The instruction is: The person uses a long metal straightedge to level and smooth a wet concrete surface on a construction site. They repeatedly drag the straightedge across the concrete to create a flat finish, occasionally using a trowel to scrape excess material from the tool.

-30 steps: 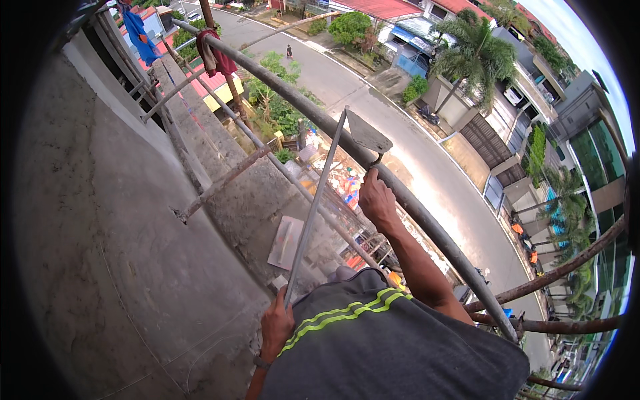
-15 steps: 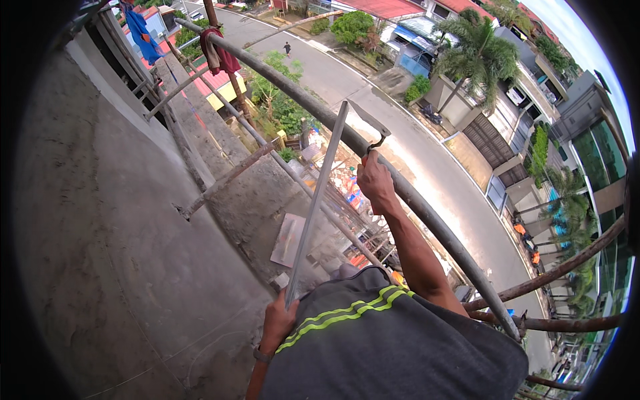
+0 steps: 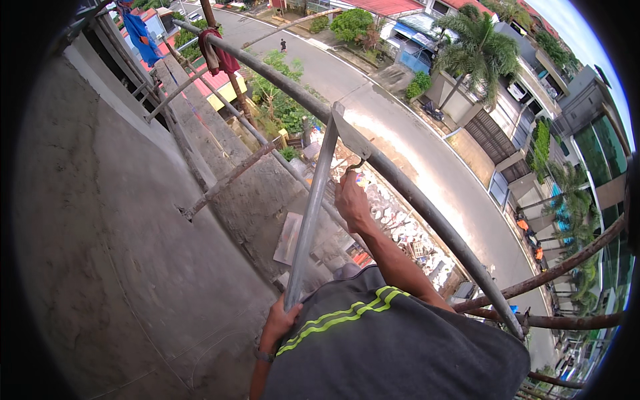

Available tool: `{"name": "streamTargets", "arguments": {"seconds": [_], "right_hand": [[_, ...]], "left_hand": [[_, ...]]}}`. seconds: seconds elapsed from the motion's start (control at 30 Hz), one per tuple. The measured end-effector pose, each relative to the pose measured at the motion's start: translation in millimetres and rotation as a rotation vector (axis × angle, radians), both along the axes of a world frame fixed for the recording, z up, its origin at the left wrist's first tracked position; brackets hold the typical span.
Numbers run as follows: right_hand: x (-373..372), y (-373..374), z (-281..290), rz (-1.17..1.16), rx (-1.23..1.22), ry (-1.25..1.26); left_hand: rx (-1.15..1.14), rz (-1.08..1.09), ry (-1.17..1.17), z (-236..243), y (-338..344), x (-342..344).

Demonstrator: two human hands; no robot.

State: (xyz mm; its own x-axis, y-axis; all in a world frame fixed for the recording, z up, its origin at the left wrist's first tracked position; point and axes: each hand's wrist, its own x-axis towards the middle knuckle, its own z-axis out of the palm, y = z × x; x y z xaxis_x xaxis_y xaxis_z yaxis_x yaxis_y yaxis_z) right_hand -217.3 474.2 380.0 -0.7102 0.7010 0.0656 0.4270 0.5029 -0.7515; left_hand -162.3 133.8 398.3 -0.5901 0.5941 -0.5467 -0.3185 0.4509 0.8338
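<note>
A long grey metal straightedge (image 3: 312, 207) slants up from my waist toward the rusty scaffold pipe (image 3: 427, 207). My left hand (image 3: 277, 327) is closed around its lower end, beside the plastered grey wall (image 3: 113, 233). My right hand (image 3: 351, 200) reaches up just under the bar's flat top end (image 3: 357, 137). It is closed on a small metal hook (image 3: 358, 165) close to the pipe. My dark shirt with yellow-green stripes (image 3: 387, 340) hides what lies below my arms.
Thin rusty braces (image 3: 227, 180) run from the wall to the scaffold. A red cloth (image 3: 220, 57) hangs on the pipe farther along, with a blue cloth (image 3: 137, 30) beyond it. Far below lie rubble, a road (image 3: 427, 153), palms and houses.
My right hand has shifted a little to the left along the pipe with the hook. My left hand keeps its grip on the bar's lower end.
</note>
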Motion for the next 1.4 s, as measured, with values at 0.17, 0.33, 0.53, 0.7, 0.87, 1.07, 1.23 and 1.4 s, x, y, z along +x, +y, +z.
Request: {"name": "streamTargets", "arguments": {"seconds": [0.17,0.33,0.53,0.7,0.87,1.07,1.23,1.4], "right_hand": [[-4,27,13,-0.001,-0.011,-0.036],[17,10,5,-0.025,0.022,-0.083],[31,7,12,0.013,0.063,-0.048],[14,14,11,0.087,0.060,-0.095],[-18,10,1,0.074,0.022,-0.013],[-25,29,15,0.093,0.033,-0.013],[0,0,20,0.189,0.048,-0.217],[-28,32,27,0.160,0.069,-0.078]], "left_hand": [[-0.009,0.002,0.002,-3,0,2],[0.029,-0.013,0.021,-12,-11,0],[-0.003,-0.011,-0.119,7,-14,-7],[0.049,-0.009,-0.140,-6,-19,-10],[0.049,0.010,-0.231,5,-13,-7],[0.053,0.019,-0.203,9,-11,-8],[0.007,0.013,-0.086,5,-12,-7],[-0.053,0.001,0.041,13,-10,-8]]}}
